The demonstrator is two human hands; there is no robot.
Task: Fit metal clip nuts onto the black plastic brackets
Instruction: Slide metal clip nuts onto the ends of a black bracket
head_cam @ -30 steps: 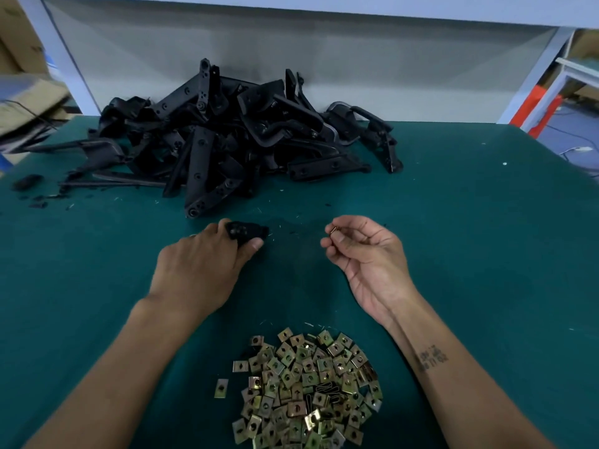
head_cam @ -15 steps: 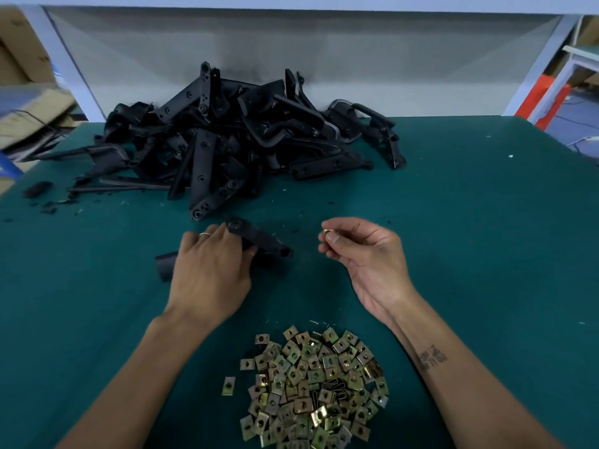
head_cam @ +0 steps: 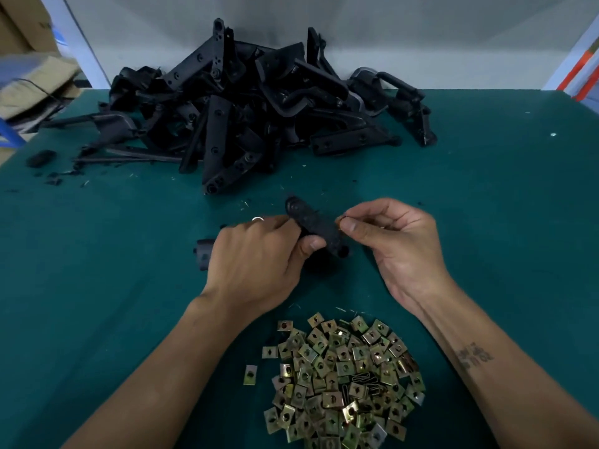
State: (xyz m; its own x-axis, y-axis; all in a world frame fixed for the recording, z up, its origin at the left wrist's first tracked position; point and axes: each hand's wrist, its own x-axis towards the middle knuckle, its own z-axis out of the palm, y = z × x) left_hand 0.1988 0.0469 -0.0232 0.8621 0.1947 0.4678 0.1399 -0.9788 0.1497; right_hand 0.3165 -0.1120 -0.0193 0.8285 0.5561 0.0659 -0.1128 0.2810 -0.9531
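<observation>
Both hands meet over the green table [head_cam: 486,222], right at the centre of the view. The left hand [head_cam: 256,264] grips a black plastic bracket [head_cam: 316,226], thumb curled under it and fingers wrapped over the top. The bracket runs on a slant, one rounded end pointing to about eleven o'clock, the other end dipping toward five o'clock. A further dark end [head_cam: 202,257] pokes out at nine o'clock of the left hand, though how it joins the rest is hidden under the palm.

The right hand [head_cam: 402,244] pinches a small metal clip nut [head_cam: 341,219] between thumb and forefinger, the other fingers curled in behind. That nut sits right at the bracket's edge, at three o'clock of its middle; whether it actually touches the plastic is too fine to tell.

At six o'clock, close to the person and between the two forearms, lies a heap of brass-coloured clip nuts [head_cam: 343,380], with one stray nut [head_cam: 250,374] just off the pile at nine o'clock. Up at twelve o'clock, against the pale back wall [head_cam: 421,43], a big tangled pile of black brackets [head_cam: 252,108] spreads across the far side of the table. Small black scraps [head_cam: 42,158] lie at ten o'clock near the table's left edge.
</observation>
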